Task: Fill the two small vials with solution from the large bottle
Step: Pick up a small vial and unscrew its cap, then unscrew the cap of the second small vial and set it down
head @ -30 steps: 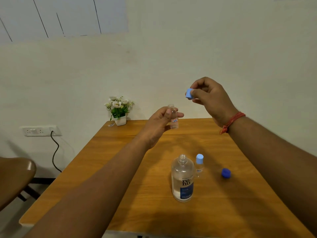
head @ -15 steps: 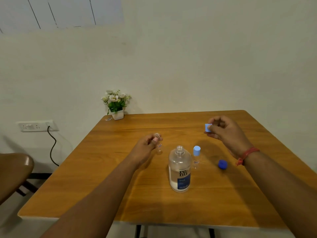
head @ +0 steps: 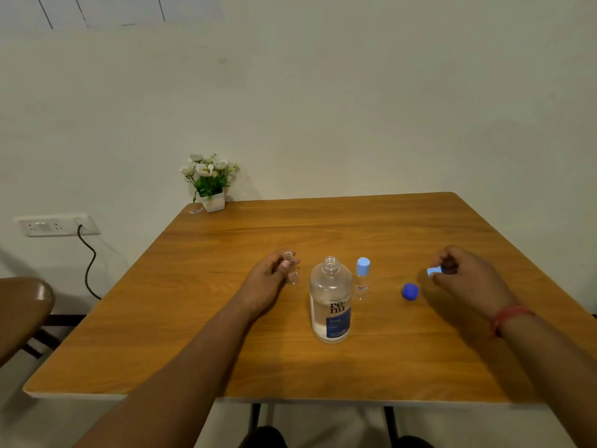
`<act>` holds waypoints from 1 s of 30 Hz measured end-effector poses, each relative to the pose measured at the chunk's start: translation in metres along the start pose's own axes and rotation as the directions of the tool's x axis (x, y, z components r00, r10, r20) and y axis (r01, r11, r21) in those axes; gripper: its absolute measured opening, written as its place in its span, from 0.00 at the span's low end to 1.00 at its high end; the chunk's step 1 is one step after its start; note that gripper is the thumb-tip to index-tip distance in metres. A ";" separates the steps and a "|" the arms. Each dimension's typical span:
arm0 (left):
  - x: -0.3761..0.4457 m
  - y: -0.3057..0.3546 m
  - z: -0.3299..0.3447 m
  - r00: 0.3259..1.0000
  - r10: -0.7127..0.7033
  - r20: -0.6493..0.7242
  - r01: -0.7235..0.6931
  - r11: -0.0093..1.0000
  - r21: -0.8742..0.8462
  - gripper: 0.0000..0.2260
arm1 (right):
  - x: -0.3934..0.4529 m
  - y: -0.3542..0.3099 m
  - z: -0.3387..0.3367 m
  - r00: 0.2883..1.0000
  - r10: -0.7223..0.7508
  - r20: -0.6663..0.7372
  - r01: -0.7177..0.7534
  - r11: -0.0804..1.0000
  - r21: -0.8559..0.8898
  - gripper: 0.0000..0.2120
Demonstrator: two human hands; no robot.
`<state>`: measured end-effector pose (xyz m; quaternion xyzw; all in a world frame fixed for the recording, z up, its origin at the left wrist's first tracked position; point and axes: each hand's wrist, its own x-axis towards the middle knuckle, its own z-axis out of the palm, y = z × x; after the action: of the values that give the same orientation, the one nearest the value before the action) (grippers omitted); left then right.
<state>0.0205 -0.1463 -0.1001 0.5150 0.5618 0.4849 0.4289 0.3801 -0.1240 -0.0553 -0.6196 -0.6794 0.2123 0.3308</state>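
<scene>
A wooden counter (head: 226,318) stands against a pale wall. Near its middle is the large bottle (head: 330,302), clear, upright and uncapped, with a white and blue label reading "renu"; the liquid inside fills only the lower part.

The left hand (head: 268,282) rests on the counter just left of the bottle. Its thumb and fingers are closed around an open vial (head: 291,270), which is held upright with its threaded mouth showing above the fingers and a small red-printed label on its side. The vial's base sits at or just above the wood; which one cannot be told.

Just to the right of the bottle, and apart from it, stands the second vial (head: 362,279), upright, with a light blue cap (head: 363,266) on top and the same small label lower down.

Farther right, a dark blue bottle cap (head: 410,291) lies on the counter by itself. Beside it, the right hand (head: 468,279) rests low over the counter, fingers curled, pinching a light blue vial cap (head: 434,271) between thumb and fingertips. A red thread band (head: 508,316) circles that wrist.

At the far left corner of the counter is a small white pot of white flowers (head: 210,182). On the wall to the left is a socket plate (head: 55,225) with a black cable (head: 90,263) hanging from it, and part of a brown chair (head: 22,305) shows at the left edge.
</scene>
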 end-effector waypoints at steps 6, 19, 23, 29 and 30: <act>0.001 -0.001 0.001 1.000 0.004 -0.002 -0.004 1.000 0.003 0.10 | -0.010 0.013 0.005 0.998 -0.015 0.062 0.029 0.976 -0.216 0.05; 0.002 -0.004 -0.003 1.000 0.022 0.019 -0.023 0.996 0.086 0.11 | -0.014 0.018 0.008 0.994 -0.023 0.106 0.048 0.970 -0.238 0.09; 0.002 -0.007 -0.006 0.999 0.025 0.029 -0.028 0.995 0.097 0.11 | -0.015 0.017 0.008 0.993 0.016 0.120 0.010 0.977 -0.215 0.12; -0.001 -0.003 -0.008 0.999 0.017 0.041 -0.025 0.980 0.197 0.12 | -0.011 0.014 0.000 0.992 0.052 0.115 -0.018 0.962 -0.274 0.25; -0.001 -0.003 -0.009 0.999 0.022 0.036 -0.029 0.976 0.217 0.14 | -0.010 0.010 -0.002 0.996 0.039 0.085 -0.013 0.959 -0.285 0.25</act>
<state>0.0114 -0.1484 -0.1022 0.5741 0.5976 0.4171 0.3732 0.3884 -0.1326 -0.0630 -0.6594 -0.7087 0.1445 0.2050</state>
